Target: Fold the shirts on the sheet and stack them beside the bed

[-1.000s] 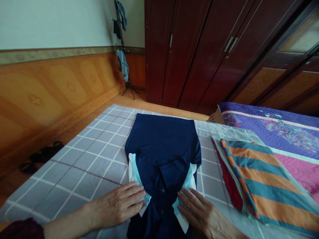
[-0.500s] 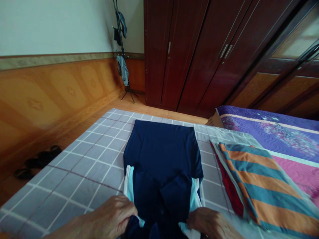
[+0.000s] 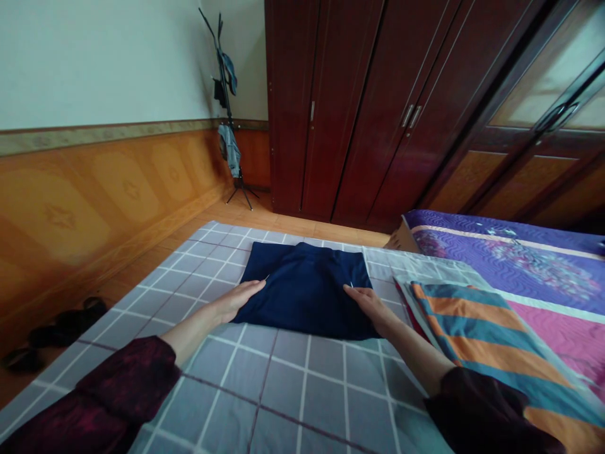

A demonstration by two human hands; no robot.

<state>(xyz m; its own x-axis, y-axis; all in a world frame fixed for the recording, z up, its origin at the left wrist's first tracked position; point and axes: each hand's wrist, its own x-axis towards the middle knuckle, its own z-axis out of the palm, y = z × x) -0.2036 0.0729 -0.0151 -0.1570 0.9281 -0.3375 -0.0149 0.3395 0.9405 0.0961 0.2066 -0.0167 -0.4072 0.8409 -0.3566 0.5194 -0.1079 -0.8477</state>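
Observation:
A navy shirt [image 3: 309, 296] lies folded into a low, wide shape on the checked bedsheet, its top layer slightly raised and wrinkled in the middle. At its left side, my left hand [image 3: 242, 297] grips the cloth, thumb on top and the other fingers mostly hidden. My right hand [image 3: 368, 304] holds the opposite side in a similar way. A thin white sliver shows at each thumb tip; I cannot make out whether it is trim. The shirt's front and its light-blue side panels are out of sight.
Folded orange-and-teal striped cloth [image 3: 491, 334] lies on the sheet [image 3: 283, 391] at right. Beyond it is a purple floral bedcover [image 3: 534, 258]. A dark red wardrobe [image 3: 331, 113] and a coat stand [image 3: 229, 120] stand behind. Dark shoes [image 3: 61, 328] sit on the floor at left.
The shirt's near part with the light-blue and white panels has been folded away from me over the far part. Both hands have moved forward with it, baring the sheet in front.

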